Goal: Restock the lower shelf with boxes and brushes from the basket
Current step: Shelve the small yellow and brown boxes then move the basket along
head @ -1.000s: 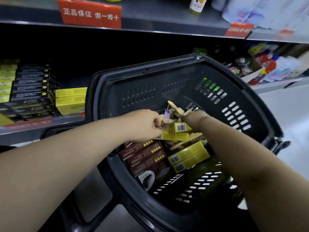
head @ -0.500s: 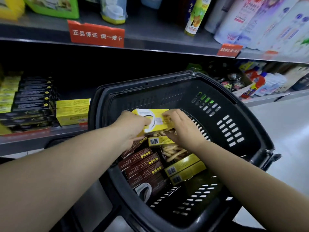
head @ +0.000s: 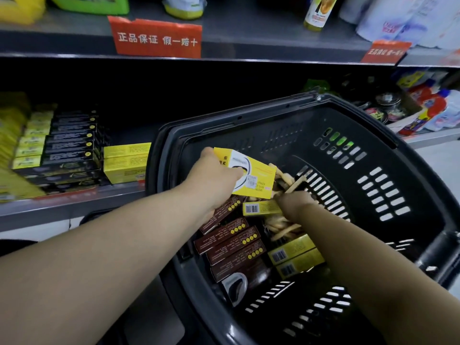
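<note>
Left hand (head: 214, 179), arm extended, pinches a yellow box (head: 260, 174) above the basket (head: 273, 135). Right hand (head: 293, 201), just right, curls round wooden brushes (head: 297, 181) inside.

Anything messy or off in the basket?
Yes: the pale wooden brushes lie loose and criss-crossed in a heap in the black plastic basket, among yellow cardboard boxes, while the brown cardboard boxes beside them lie in a tidy row. Nothing looks spilled or damaged.

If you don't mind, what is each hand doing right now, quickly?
Left hand: holds the yellow box.
Right hand: appears to grip wooden brushes; fingers hidden.
</note>
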Demonstrator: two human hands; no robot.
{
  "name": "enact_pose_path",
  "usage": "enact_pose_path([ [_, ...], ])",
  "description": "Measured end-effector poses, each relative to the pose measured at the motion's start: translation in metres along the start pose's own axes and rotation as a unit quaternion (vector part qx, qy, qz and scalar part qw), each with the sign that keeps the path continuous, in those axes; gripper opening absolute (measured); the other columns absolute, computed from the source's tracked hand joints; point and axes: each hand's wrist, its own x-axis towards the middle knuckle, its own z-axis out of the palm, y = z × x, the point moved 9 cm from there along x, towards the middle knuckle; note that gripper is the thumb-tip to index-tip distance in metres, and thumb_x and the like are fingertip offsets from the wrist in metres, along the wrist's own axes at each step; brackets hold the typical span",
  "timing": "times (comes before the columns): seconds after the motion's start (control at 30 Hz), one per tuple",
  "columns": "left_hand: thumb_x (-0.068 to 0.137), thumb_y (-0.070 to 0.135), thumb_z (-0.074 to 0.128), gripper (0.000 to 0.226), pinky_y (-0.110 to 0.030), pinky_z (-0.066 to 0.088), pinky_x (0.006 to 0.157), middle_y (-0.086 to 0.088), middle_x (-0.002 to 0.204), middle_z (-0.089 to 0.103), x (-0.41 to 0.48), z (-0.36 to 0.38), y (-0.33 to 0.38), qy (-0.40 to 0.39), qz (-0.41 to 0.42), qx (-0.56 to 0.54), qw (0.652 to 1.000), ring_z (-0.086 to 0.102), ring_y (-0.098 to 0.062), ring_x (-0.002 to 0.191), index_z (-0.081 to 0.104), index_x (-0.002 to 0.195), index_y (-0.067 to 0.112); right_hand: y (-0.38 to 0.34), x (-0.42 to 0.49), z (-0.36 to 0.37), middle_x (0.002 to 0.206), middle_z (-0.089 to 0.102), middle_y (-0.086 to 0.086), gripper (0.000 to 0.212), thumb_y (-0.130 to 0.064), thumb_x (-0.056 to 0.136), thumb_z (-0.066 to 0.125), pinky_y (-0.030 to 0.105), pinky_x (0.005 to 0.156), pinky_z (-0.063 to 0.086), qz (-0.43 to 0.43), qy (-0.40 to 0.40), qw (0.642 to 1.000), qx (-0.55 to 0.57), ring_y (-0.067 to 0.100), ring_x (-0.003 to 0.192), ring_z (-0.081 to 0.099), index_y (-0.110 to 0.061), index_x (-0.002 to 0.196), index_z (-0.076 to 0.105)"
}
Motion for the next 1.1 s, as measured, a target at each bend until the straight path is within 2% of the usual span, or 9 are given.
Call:
enact_pose_path([
  [0.23, 0.079, 0.033, 0.062, 0.060, -0.022, 0.038, 0.047, -0.001, 0.065, 0.045, -0.001, -0.013, 0.006, 0.040, -0.028, -0.038, 0.998, 0.044, -0.017, 0.057, 0.046, 0.124, -0.003, 0.110, -0.067, -0.075, 0.095, 0.059, 0.008, 0.046, -0.032, 0.080, 0.066, 0.030, 0.064, 0.040, 0.145, 0.162, 0.932, 0.289, 0.026, 0.079, 0.055, -0.011, 0.114, 0.044],
  [0.3, 0.065, 0.034, 0.065, 0.074, -0.032, 0.055, 0.067, -0.011, 0.080, 0.060, -0.007, -0.012, 0.009, 0.010, -0.048, -0.090, 0.995, 0.061, -0.028, 0.074, 0.046, 0.127, -0.001, 0.127, -0.103, -0.093, 0.083, 0.053, 0.000, 0.044, -0.034, 0.076, 0.071, 0.029, 0.056, 0.034, 0.145, 0.226, 0.889, 0.370, 0.017, 0.068, 0.050, -0.015, 0.105, 0.042],
  [0.37, 0.067, 0.026, 0.066, 0.062, -0.048, 0.056, 0.082, -0.018, 0.105, 0.064, -0.014, -0.007, 0.011, -0.025, -0.073, -0.150, 0.986, 0.064, -0.033, 0.094, 0.050, 0.122, 0.003, 0.123, -0.141, -0.114, 0.078, 0.050, -0.009, 0.042, -0.028, 0.074, 0.073, 0.025, 0.051, 0.032, 0.105, 0.305, 0.836, 0.443, 0.006, 0.067, 0.049, -0.025, 0.096, 0.038],
  [0.43, 0.082, 0.015, 0.062, 0.022, -0.043, 0.058, 0.075, -0.015, 0.098, 0.066, -0.022, -0.002, 0.015, -0.066, -0.078, -0.204, 0.974, 0.066, -0.026, 0.082, 0.059, 0.103, 0.007, 0.106, -0.174, -0.136, 0.092, 0.056, -0.010, 0.042, -0.016, 0.073, 0.074, 0.024, 0.062, 0.041, 0.044, 0.376, 0.801, 0.464, 0.007, 0.081, 0.057, -0.028, 0.098, 0.042],
  [0.53, 0.090, 0.011, 0.052, 0.010, -0.032, 0.058, 0.053, -0.007, 0.071, 0.068, -0.037, 0.006, 0.023, -0.126, -0.088, -0.266, 0.952, 0.067, -0.018, 0.056, 0.061, 0.089, 0.009, 0.075, -0.208, -0.159, 0.118, 0.055, 0.011, 0.048, 0.005, 0.065, 0.073, 0.029, 0.090, 0.041, -0.024, 0.457, 0.794, 0.399, 0.025, 0.112, 0.054, -0.005, 0.108, 0.053],
  [0.73, 0.088, 0.012, 0.044, 0.013, -0.028, 0.053, 0.053, -0.007, 0.078, 0.056, -0.063, 0.010, 0.028, -0.214, -0.069, -0.268, 0.937, 0.058, -0.018, 0.063, 0.055, 0.081, 0.012, 0.049, -0.235, -0.168, 0.121, 0.051, 0.023, 0.042, 0.011, 0.066, 0.074, 0.036, 0.086, 0.045, -0.034, 0.519, 0.782, 0.343, 0.038, 0.112, 0.053, 0.009, 0.101, 0.051],
  [0.87, 0.084, 0.019, 0.054, 0.015, -0.030, 0.052, 0.058, -0.003, 0.067, 0.056, -0.071, 0.004, 0.028, -0.262, -0.059, -0.246, 0.931, 0.059, -0.016, 0.056, 0.058, 0.070, 0.016, 0.042, -0.243, -0.171, 0.121, 0.051, 0.021, 0.050, 0.009, 0.067, 0.076, 0.033, 0.090, 0.045, -0.048, 0.541, 0.762, 0.352, 0.028, 0.112, 0.051, 0.000, 0.106, 0.047],
  [1.0, 0.058, 0.057, 0.069, 0.040, -0.024, 0.054, 0.052, -0.002, 0.076, 0.071, -0.082, 0.006, 0.027, -0.353, -0.042, -0.156, 0.922, 0.068, -0.014, 0.062, 0.075, 0.080, 0.025, 0.030, -0.244, -0.176, 0.120, 0.051, 0.020, 0.058, 0.008, 0.068, 0.075, 0.025, 0.090, 0.042, -0.089, 0.548, 0.752, 0.355, 0.022, 0.107, 0.054, -0.018, 0.106, 0.040],
  [1.1, 0.065, 0.044, 0.069, 0.016, -0.025, 0.053, 0.052, -0.001, 0.073, 0.072, -0.088, 0.010, 0.025, -0.383, -0.035, -0.137, 0.913, 0.069, -0.015, 0.061, 0.075, 0.065, 0.030, 0.021, -0.236, -0.181, 0.126, 0.048, 0.016, 0.056, 0.008, 0.071, 0.071, 0.033, 0.095, 0.045, -0.083, 0.533, 0.772, 0.336, 0.027, 0.115, 0.052, -0.016, 0.115, 0.047],
])
